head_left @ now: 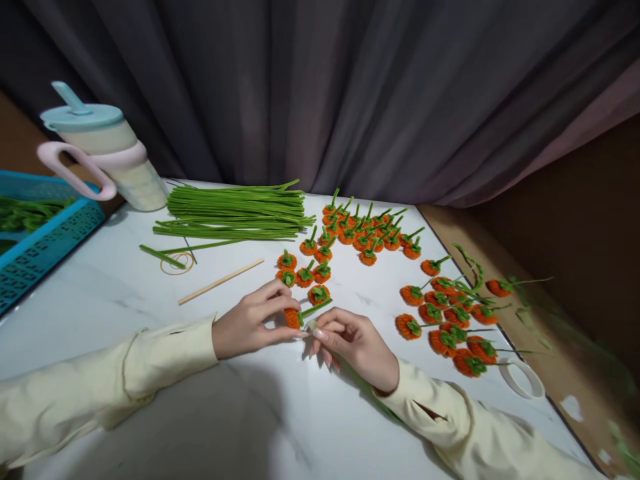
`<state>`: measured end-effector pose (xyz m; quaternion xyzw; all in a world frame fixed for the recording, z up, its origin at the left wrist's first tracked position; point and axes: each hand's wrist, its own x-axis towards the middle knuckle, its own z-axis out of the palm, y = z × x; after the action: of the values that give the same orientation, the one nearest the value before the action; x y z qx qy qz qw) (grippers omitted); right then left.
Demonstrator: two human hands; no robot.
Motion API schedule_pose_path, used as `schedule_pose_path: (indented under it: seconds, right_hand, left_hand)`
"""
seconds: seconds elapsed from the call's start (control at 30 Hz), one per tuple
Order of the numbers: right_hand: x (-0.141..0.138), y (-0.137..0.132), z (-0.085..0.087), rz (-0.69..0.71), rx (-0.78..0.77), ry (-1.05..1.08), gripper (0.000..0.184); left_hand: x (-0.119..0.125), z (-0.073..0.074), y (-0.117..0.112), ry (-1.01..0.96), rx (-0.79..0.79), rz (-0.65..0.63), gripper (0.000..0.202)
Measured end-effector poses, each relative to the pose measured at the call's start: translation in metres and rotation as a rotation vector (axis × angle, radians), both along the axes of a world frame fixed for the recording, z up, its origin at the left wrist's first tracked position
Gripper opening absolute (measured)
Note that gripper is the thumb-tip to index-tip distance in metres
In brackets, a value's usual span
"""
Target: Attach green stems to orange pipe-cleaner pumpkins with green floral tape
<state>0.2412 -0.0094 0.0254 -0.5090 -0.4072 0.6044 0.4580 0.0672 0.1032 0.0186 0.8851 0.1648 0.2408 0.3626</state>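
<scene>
My left hand point(247, 319) holds a small orange fuzzy-wire persimmon point(292, 319) between thumb and fingers, with its green leaves and stem pointing right. Close beside it, my right hand point(357, 347) is closed in a pinch at the stem side. Something small and pale point(311, 327) shows at the right fingertips; I cannot make out what it is. Just beyond the hands stand several finished-looking persimmons point(319, 294) with green tops. A green strip point(373, 393) runs partly hidden under my right wrist.
Green fuzzy stems point(235, 210) lie bundled at the back. A wooden stick point(220, 281) and a rubber band point(177, 264) are at left, near a tumbler point(133, 170) and blue basket point(60, 243). More persimmons point(410, 325) and a tape roll point(523, 380) sit right.
</scene>
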Motion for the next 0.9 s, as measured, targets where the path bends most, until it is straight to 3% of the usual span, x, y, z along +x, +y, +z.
schedule_pose_path:
  seconds: [0.07,0.23,0.4,0.67,0.9]
  right_hand:
    - [0.0,0.005,0.0,-0.006,0.024,-0.005,0.032]
    - [0.0,0.009,0.0,-0.01,0.077,-0.043,0.03]
    - [0.0,0.007,0.002,-0.051,0.097,-0.091,0.03]
    - [0.0,0.007,0.001,-0.036,0.121,-0.09,0.027]
    - [-0.001,0.007,-0.002,-0.013,0.105,-0.079,0.03]
  left_hand:
    - [0.0,-0.001,0.002,-0.013,0.008,-0.002,0.026]
    - [0.001,-0.003,0.002,-0.021,0.002,-0.142,0.02]
    - [-0.002,-0.007,-0.001,-0.069,0.111,-0.073,0.024]
    - [-0.001,-0.011,-0.001,-0.172,0.213,-0.147,0.031]
    - [-0.001,-0.007,-0.001,-0.177,0.333,-0.224,0.019]
